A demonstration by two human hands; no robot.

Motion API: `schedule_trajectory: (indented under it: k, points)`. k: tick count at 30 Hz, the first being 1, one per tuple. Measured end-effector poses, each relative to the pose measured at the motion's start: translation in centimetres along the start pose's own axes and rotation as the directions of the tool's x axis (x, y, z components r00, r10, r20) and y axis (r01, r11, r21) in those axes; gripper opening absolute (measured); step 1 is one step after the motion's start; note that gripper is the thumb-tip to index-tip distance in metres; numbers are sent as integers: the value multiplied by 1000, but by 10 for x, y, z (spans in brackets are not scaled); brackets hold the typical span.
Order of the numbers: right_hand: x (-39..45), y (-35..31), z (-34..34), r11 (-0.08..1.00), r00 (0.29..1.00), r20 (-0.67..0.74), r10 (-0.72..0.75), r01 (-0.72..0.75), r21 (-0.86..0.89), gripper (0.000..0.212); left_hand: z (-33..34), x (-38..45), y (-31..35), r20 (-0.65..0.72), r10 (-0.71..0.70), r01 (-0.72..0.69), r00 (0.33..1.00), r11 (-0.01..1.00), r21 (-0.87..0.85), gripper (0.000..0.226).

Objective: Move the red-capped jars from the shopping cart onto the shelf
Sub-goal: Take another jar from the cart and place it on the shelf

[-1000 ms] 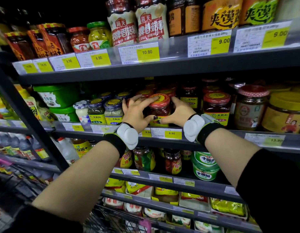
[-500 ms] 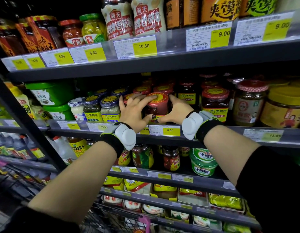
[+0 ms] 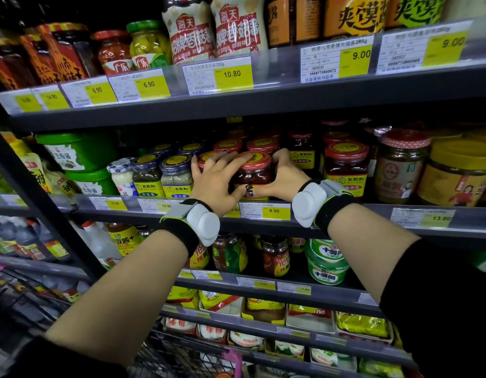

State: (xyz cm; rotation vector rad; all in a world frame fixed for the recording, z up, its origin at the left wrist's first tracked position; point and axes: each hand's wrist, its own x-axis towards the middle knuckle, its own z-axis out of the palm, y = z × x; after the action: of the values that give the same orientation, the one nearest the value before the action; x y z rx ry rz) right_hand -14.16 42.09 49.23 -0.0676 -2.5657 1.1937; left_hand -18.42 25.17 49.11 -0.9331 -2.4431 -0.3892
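Note:
A red-capped jar [image 3: 253, 174] of dark red paste stands at the front edge of the middle shelf [image 3: 345, 214], above the 8.50 price tag. My left hand [image 3: 216, 184] presses on its left side, fingers spread over the cap and thumb at the base. Those fingers also cover a second red-capped jar [image 3: 206, 159] just to the left. My right hand [image 3: 284, 177] cups the right side, thumb low in front. More red-capped jars [image 3: 345, 165] stand to the right and behind.
Blue-capped jars [image 3: 176, 175] and green tubs [image 3: 78, 151] fill the shelf's left part; a brown jar [image 3: 401, 165] and a yellow-lidded one [image 3: 460, 173] stand to the right. The shelf above hangs low over the caps. The shopping cart's wire rim [image 3: 182, 358] is below my arms.
Both hands stay around the same jar on the shelf. My left fingers have slid a little further across its cap. The view has shifted slightly.

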Motion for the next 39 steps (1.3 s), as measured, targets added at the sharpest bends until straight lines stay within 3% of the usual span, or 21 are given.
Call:
schedule_trajectory:
  k: [8,20,26,31,39]
  points:
    - [6,5,-1,999,1000,15,13,-13,32,44,2,0,-1,-7,-1,1,1000,1000,9,65]
    - [5,6,-2,996,999,34,-14,16,-84,43,1,4,4,18,-67,66,998,996,66,64]
    - [-3,-4,-2,935,998,9,-61,61,-349,42,2,2,8,10,-69,67,998,989,134,63]
    - [-15,-14,-6,875,999,-30,-32,14,-483,41,-2,0,19,22,-25,21,999,984,178,62]
    - [-30,-13,-4,861,993,-68,-94,46,-507,23,0,-6,26,17,-44,41,999,991,126,70]
